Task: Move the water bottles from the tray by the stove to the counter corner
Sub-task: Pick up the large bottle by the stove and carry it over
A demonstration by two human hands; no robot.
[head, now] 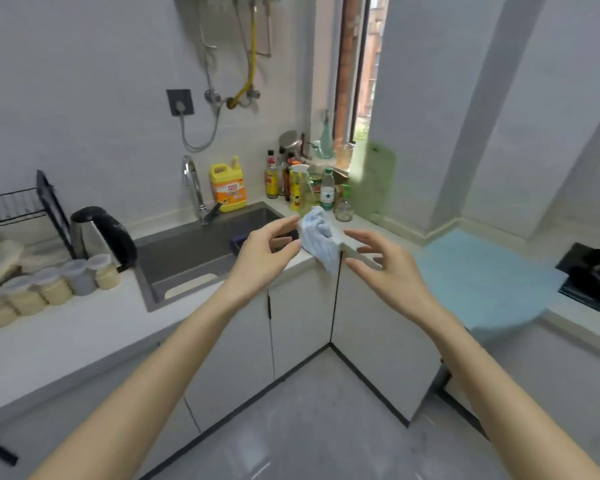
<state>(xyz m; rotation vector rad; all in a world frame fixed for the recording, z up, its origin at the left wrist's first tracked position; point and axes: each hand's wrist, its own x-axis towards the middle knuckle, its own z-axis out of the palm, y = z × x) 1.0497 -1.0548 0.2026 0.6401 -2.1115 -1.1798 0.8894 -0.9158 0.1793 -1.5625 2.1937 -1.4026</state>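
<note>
One clear water bottle (327,190) with a green cap and white label stands upright in the counter corner (357,221), among sauce bottles. A light blue tray (482,271) lies on the counter left of the black stove (593,275); its surface shows nothing on it. My left hand (267,251) and my right hand (385,265) hover in front of the corner with fingers spread and relaxed, holding nothing. A pale blue cloth (319,237) hangs over the counter edge between them; my left fingertips are close to it.
A sink (194,251) with a tap lies to the left, a yellow detergent jug (227,188) behind it. A black kettle (101,237), a dish rack and several lidded jars (42,292) stand further left. A green board (374,181) leans on the corner wall.
</note>
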